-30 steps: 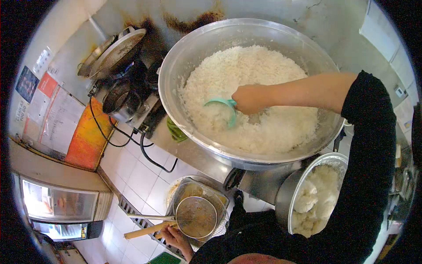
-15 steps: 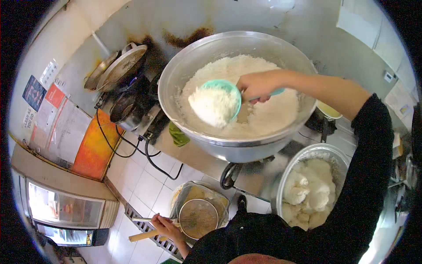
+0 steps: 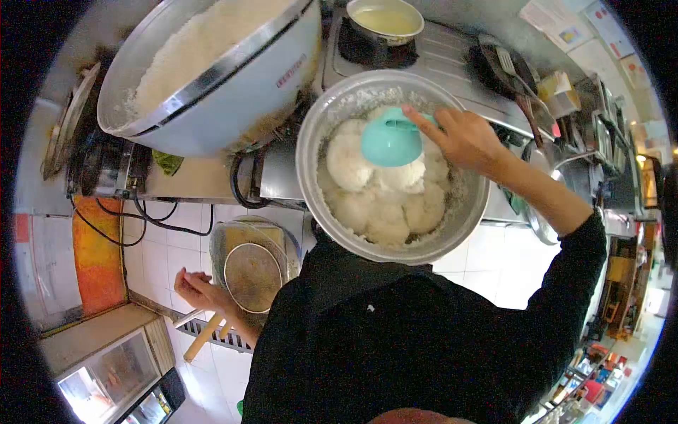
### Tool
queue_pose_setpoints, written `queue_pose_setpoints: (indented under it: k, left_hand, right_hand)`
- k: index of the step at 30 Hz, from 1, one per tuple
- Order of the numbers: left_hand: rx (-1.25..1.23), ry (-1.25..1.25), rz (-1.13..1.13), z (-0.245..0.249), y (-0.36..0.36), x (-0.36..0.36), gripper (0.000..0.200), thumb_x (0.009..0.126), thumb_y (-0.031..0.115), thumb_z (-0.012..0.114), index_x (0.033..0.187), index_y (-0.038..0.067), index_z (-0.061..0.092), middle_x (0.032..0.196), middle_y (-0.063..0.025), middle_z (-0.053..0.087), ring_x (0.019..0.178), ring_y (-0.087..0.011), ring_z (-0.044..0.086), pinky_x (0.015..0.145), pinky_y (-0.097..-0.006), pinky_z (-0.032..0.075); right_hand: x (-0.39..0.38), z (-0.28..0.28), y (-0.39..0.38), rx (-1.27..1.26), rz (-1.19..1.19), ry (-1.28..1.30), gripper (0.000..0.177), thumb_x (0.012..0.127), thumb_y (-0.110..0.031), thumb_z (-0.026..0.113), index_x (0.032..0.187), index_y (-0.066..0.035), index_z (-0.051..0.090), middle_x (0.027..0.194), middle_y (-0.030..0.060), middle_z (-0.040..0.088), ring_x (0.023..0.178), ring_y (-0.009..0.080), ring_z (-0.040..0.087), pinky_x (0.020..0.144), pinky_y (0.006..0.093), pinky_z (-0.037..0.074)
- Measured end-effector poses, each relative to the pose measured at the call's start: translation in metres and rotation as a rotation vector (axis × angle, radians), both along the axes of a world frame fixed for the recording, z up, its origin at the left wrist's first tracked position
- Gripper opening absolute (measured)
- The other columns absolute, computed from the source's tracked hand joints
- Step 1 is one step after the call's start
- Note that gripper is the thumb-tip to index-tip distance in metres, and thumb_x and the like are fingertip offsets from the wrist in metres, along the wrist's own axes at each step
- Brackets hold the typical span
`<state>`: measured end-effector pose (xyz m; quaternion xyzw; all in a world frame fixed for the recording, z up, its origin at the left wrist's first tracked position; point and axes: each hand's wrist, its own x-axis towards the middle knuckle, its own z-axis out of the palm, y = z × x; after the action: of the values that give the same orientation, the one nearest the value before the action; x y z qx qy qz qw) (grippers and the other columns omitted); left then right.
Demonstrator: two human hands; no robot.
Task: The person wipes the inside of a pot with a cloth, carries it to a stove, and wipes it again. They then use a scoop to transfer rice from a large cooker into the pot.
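Observation:
My right hand [image 3: 470, 138] is closed round the handle of a turquoise plastic scoop [image 3: 390, 145]. The scoop is tipped over, its rounded back facing up, above a round metal pot [image 3: 308, 162]. White rice [image 3: 353, 166] lies in that pot in rounded mounds, some directly under the scoop. At lower left, my left hand [image 3: 198, 288] hangs with loosely bent fingers and nothing visible in them. Near it are a round strainer [image 3: 253, 278] over a lined bucket and a wooden handle [image 3: 203, 338].
A large metal pot [image 3: 233, 78] of white rice stands on the stove at upper left. Behind the smaller pot sits a pan with yellowish liquid [image 3: 385, 18]. A dark pan [image 3: 494, 67] with a fork and other utensils are at right. Black hoses [image 3: 169, 222] hang from the stove's front.
My right hand has carried the rice-filled scoop from the large pot to the smaller pot and turned it over. The view has swung right. My left hand appears farther from the strainer handle.

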<state>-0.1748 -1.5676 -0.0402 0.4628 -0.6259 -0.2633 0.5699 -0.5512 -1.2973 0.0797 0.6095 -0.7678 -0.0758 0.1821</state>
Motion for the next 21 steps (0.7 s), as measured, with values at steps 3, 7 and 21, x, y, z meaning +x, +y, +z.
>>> queue_pose_setpoints:
  k: [3,7,21]
  left_hand:
    - [-0.006,0.023,-0.035,0.008,0.007,-0.021,0.014,0.086,0.014,0.043,0.092,0.002,0.047,0.061,-0.0008,0.041,0.050,-0.0076,0.037,0.043,-0.0194,0.031]
    - [0.005,0.058,-0.074,0.007,0.006,-0.023,0.013,0.086,0.013,0.043,0.091,0.002,0.046,0.063,-0.0012,0.041,0.051,-0.0074,0.036,0.044,-0.0193,0.031]
    - [0.172,0.122,-0.004,-0.028,-0.062,-0.001,0.010,0.086,0.011,0.040,0.088,0.003,0.046,0.070,-0.0011,0.044,0.053,-0.0064,0.037,0.044,-0.0187,0.031]
  right_hand:
    - [0.000,0.036,0.009,-0.157,0.011,0.075,0.060,0.068,-0.012,0.052,0.125,-0.014,0.033,0.065,0.0048,0.048,0.051,0.0205,0.051,0.043,0.0309,0.045]
    - [-0.001,0.124,-0.008,-0.398,-0.010,0.222,0.055,0.068,-0.003,0.056,0.120,-0.015,0.042,0.074,0.0071,0.054,0.057,0.0223,0.053,0.049,0.0313,0.044]
    - [-0.116,0.085,-0.399,0.138,0.104,0.533,0.017,0.065,-0.014,0.055,0.078,-0.003,0.059,0.074,0.0137,0.059,0.069,0.0272,0.059,0.053,0.0367,0.046]
